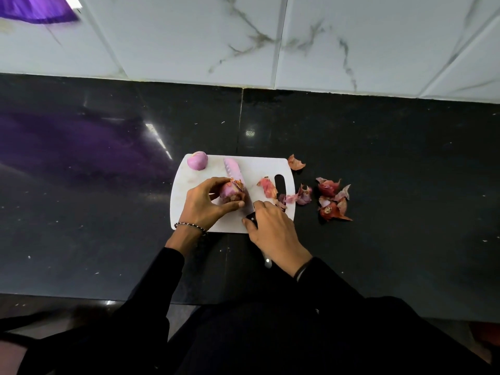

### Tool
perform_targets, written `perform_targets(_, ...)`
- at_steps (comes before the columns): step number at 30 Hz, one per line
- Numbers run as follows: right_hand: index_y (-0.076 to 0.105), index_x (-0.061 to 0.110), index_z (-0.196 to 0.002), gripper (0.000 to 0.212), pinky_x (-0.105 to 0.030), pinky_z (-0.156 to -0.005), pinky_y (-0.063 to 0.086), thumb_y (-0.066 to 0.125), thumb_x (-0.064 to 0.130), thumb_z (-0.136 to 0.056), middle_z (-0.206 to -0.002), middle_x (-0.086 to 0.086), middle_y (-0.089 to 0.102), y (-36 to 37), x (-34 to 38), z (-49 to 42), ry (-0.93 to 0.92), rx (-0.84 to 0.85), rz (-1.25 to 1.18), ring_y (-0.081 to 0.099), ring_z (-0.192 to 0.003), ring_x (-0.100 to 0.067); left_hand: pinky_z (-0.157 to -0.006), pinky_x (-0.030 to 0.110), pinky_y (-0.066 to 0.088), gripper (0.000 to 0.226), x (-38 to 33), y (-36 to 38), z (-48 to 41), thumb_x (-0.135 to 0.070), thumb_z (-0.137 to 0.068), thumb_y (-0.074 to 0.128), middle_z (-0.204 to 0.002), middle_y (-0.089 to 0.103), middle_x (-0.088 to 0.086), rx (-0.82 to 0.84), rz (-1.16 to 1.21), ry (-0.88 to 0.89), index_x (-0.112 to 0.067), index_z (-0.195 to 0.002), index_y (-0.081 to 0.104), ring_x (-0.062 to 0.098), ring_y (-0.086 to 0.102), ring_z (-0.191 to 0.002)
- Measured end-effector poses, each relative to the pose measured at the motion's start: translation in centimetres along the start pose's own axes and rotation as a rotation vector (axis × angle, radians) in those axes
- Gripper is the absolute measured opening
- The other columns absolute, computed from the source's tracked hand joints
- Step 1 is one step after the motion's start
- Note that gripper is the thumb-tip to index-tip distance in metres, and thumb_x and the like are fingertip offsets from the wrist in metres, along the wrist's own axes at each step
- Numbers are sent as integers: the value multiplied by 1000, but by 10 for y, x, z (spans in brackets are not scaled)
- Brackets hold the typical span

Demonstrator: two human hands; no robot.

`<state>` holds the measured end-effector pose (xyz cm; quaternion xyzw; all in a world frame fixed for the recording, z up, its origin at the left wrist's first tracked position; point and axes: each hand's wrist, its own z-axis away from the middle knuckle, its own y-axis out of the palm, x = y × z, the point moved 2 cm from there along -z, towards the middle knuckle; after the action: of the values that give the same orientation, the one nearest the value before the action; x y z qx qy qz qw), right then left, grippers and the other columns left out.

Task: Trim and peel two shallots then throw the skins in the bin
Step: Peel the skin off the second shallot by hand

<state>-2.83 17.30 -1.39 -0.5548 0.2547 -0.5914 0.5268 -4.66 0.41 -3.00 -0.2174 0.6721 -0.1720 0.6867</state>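
Head view: left grip curls round a partly skinned pink shallot on the white plastic cutting board; right grip clasps the pink-bladed knife, blade beside the shallot.

Your counter polished black stone, glossy with reflections, wall tiles smooth white marble-look, chopping board matt white plastic, knife with a smooth pale pink blade, peeled shallot smooth with a slight sheen, half-peeled shallot rough at its end, skins dry and papery, your sleeves matt black cloth
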Motion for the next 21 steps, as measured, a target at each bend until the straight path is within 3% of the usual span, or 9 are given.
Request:
perform_targets(4,52,12,-127,41,-32,-80,46,52,44,-101,-123,-7,56,0,-3,-3,-3,24,27,55,-115,-23,-89,14,49,60,-2,2,-4,-33,-64,89,-108,66,-9,7,-5,6,-17,-117,65,5,63,-98)
perform_targets(7,57,12,-116,39,-35,-73,46,49,47,-101,-115,-5,58,-3,-8,-6,-5,-48,8,58,-107,-23,-90,14,50,61,-2,3,-7,-33,-65,90,-111,67,-8,9,-7,6,-17,-118,66,6,63,-100)
perform_targets(12,57,15,-131,36,-36,-86,54,55,31,-99,-127,-6,53,-17,-22,-23,-123,-253,88,51,-114,-23,-91,18,51,60,-4,5,-11,-33,-64,90,-109,68,-7,3,0,8,-17,-117,66,6,64,-99)
perform_targets(15,56,23,-137,42,-36,-107,42,60,19,-95,-150,-4,41,-20,-34,-36,-216,-180,70,40,-130,-26,-91,21,52,60,-2,6,-12,-35,-65,89,-109,69,-7,10,-9,4,-18,-117,66,6,64,-100)
perform_targets(17,55,24,-140,45,-33,-109,36,61,18,-96,-157,-3,36,-20,-41,-42,-224,-105,32,34,-135,-26,-91,20,52,61,-2,7,-12,-35,-65,89,-109,68,-7,19,-15,3,-18,-118,66,5,64,-100)
perform_targets(21,65,11,-128,32,-29,-103,42,60,8,-96,-139,-4,54,-21,-48,-46,-208,-141,-31,48,-124,-24,-91,19,52,61,-2,10,-11,-34,-64,90,-110,68,-8,26,-15,0,-18,-118,66,6,64,-100)
